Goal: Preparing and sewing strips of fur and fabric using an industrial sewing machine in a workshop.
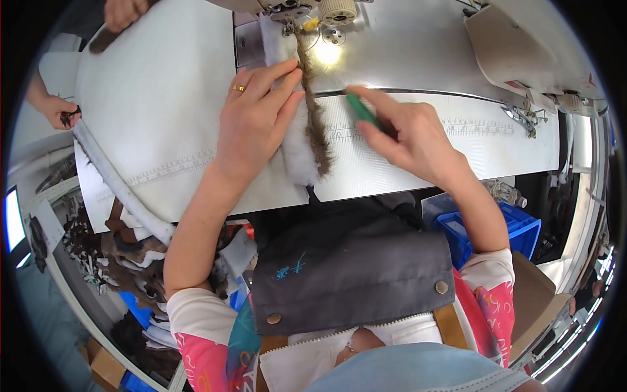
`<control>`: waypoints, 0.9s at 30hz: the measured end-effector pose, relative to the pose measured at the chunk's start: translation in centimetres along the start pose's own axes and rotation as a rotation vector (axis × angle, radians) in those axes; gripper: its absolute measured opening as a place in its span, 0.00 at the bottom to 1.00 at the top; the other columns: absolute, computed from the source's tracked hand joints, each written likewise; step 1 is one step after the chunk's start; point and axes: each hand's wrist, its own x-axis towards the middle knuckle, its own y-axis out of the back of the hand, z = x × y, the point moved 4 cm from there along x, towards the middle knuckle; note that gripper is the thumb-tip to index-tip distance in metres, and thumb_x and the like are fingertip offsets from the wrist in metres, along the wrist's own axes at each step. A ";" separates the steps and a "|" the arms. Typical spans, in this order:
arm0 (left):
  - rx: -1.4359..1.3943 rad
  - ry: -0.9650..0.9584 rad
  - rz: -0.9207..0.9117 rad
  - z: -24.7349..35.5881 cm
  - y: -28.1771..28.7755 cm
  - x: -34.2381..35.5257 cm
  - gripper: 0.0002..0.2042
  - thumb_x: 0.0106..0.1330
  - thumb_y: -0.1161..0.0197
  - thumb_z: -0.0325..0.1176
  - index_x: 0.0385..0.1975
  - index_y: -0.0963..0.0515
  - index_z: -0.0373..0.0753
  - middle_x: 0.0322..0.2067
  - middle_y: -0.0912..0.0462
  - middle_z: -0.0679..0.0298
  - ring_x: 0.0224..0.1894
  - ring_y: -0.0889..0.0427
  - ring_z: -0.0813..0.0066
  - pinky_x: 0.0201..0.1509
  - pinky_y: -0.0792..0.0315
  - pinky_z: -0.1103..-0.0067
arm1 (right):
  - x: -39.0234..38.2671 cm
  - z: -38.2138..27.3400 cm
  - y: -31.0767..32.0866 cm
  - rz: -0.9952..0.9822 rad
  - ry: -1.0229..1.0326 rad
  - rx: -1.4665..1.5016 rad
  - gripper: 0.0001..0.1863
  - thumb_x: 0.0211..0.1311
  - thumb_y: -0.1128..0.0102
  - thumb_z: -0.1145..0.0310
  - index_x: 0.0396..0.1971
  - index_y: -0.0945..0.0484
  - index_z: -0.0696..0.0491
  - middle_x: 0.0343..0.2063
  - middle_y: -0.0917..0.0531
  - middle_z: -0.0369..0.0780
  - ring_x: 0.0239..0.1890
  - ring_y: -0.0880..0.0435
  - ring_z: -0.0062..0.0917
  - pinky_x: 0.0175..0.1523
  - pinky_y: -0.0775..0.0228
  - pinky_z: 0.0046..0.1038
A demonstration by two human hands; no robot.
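My left hand (258,121) lies with fingers stretched over a fur strip (297,163), white along its left side and brown along its right, pressing it just in front of the sewing machine's presser foot (289,27). A gold ring is on one finger. The strip runs under the needle area, whose lamp lights the steel bed to its right. My right hand (408,137) is closed on a small green tool (362,108), held to the right of the strip over the white ruled table (470,153); part of the tool is hidden by my fingers.
At upper left, another person's hands (52,111) are near a brown piece and grip the end of a long white strip (130,199). The machine head (503,52) stands at right. Below are fur scraps (130,261), a blue crate (519,232) and a cardboard box (535,307).
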 end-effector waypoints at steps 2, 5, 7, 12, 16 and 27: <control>0.006 0.005 -0.006 0.1 0.0 0.0 0.12 0.56 0.37 0.28 0.40 0.21 0.34 0.42 0.22 0.64 0.39 0.23 0.70 0.48 0.32 0.70 | 0.2 -0.3 0.2 0.151 0.083 -0.065 0.21 0.55 0.43 0.68 0.50 0.28 0.57 0.15 0.24 0.45 0.17 0.24 0.37 0.25 0.34 0.33; 0.012 0.016 -0.014 0.1 -0.1 -0.1 0.12 0.56 0.37 0.29 0.40 0.21 0.36 0.42 0.22 0.66 0.40 0.23 0.70 0.51 0.32 0.67 | 1.8 -0.3 -0.8 0.194 0.134 -0.089 0.20 0.55 0.43 0.68 0.48 0.28 0.58 0.16 0.23 0.45 0.18 0.23 0.38 0.25 0.34 0.33; 0.029 0.034 -0.016 0.0 -0.1 -0.2 0.12 0.56 0.37 0.30 0.41 0.21 0.38 0.42 0.22 0.68 0.41 0.23 0.70 0.53 0.33 0.65 | 2.7 -0.3 -1.4 0.191 0.147 -0.091 0.19 0.55 0.43 0.68 0.47 0.27 0.58 0.17 0.23 0.45 0.19 0.22 0.38 0.25 0.33 0.33; 0.029 0.042 -0.013 -0.2 -0.1 -0.4 0.12 0.57 0.37 0.32 0.41 0.21 0.39 0.44 0.22 0.69 0.43 0.23 0.71 0.56 0.34 0.63 | 3.1 -0.8 -1.7 0.152 0.203 -0.118 0.21 0.54 0.42 0.69 0.49 0.28 0.57 0.19 0.21 0.45 0.21 0.22 0.39 0.26 0.32 0.34; 0.041 0.028 -0.017 0.0 0.1 -0.3 0.14 0.56 0.37 0.33 0.42 0.22 0.38 0.44 0.22 0.68 0.43 0.22 0.69 0.56 0.34 0.62 | 2.5 -1.5 -1.2 0.107 0.435 -0.157 0.23 0.52 0.40 0.70 0.51 0.29 0.55 0.21 0.20 0.44 0.22 0.22 0.38 0.26 0.32 0.33; 0.031 -0.070 -0.012 -0.8 -0.1 0.8 0.14 0.53 0.36 0.30 0.40 0.23 0.34 0.43 0.23 0.63 0.40 0.24 0.63 0.48 0.30 0.70 | 2.8 -0.7 -0.4 0.079 0.353 -0.169 0.22 0.52 0.41 0.69 0.50 0.27 0.53 0.19 0.22 0.43 0.19 0.24 0.37 0.25 0.34 0.34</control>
